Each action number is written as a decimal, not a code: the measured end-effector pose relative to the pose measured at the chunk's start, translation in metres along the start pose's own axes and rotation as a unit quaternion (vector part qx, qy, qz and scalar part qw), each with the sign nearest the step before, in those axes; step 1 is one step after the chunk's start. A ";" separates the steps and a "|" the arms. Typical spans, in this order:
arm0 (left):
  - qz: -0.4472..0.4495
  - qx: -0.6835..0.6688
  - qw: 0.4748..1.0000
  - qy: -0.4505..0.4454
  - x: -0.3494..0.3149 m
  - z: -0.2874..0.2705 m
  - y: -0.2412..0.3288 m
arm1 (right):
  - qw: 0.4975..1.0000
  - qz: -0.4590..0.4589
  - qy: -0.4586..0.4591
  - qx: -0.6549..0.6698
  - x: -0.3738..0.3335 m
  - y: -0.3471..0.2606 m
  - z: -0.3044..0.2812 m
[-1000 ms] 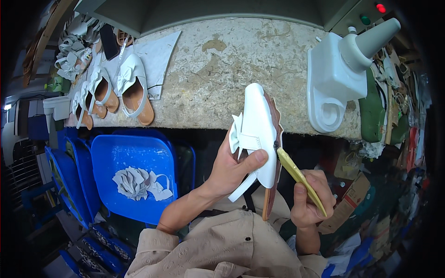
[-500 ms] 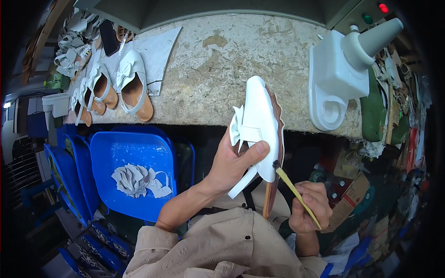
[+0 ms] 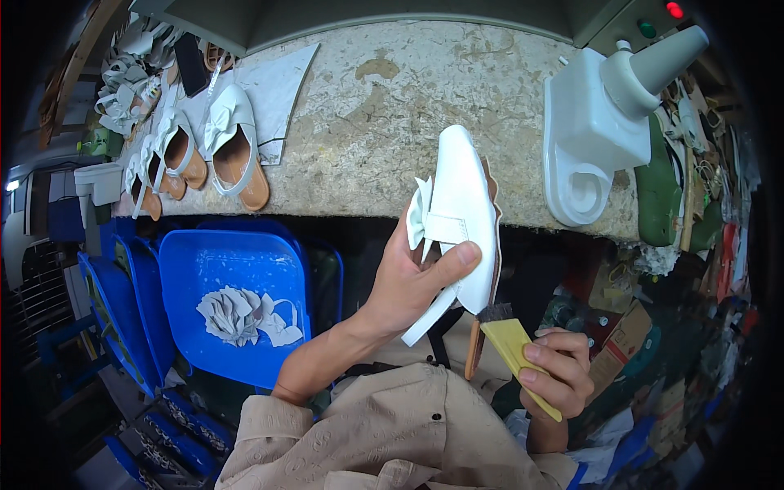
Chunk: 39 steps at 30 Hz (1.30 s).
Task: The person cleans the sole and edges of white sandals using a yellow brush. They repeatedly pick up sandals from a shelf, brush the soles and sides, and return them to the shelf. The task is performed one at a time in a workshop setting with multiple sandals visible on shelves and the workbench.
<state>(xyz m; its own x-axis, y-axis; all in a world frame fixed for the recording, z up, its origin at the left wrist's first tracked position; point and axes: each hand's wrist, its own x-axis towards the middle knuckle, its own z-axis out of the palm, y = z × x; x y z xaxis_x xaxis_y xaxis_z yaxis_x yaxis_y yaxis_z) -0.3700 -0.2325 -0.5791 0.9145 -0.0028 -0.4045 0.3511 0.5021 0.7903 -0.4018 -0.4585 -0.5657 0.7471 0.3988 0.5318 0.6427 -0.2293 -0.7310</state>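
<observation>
A white sandal [image 3: 459, 192] with a bow is gripped in my left hand [image 3: 416, 273]. It is held toe up and tilted on its side, my thumb pressed on the white upper. Its ankle strap hangs loose below the hand, and the tan heel end of the insole shows underneath. My right hand [image 3: 555, 371] is closed around the handle of a flat yellow brush [image 3: 518, 347]. The dark bristles are at the lower edge of the upper, near the sole; whether they touch it I cannot tell.
Several finished-looking white sandals [image 3: 237, 151] stand at the left of the worn workbench [image 3: 392, 114]. A white dispenser with a cone-shaped top [image 3: 596, 139] is on its right. At lower left, a blue stool-like tray [image 3: 278, 286] carries pale cut pieces [image 3: 233, 316]. A cardboard box [image 3: 622, 339] lies at lower right.
The brush has turned from edge-on to show its broad face, and its bristles have moved slightly lower. The sandal has tilted a little, so less of its brown underside shows.
</observation>
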 end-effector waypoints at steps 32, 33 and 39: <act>0.027 -0.010 0.999 -0.032 0.001 -0.002 0.017 | 0.971 0.110 0.059 0.202 0.049 0.018 -0.003; 0.034 -0.009 0.999 -0.032 0.002 -0.001 0.017 | 0.979 0.078 0.046 0.182 0.049 0.017 -0.003; 0.080 0.019 0.996 -0.018 0.007 -0.002 0.011 | 0.990 0.076 -0.018 0.121 0.048 0.006 -0.016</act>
<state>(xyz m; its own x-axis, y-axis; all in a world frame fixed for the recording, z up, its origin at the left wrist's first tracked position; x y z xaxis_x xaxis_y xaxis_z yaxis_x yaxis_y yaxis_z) -0.3606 -0.2252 -0.5740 0.9660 0.0429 -0.2549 0.2064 0.4654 0.8607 -0.3598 -0.4548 -0.5378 0.8222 0.4093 0.3954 0.4607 -0.0707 -0.8847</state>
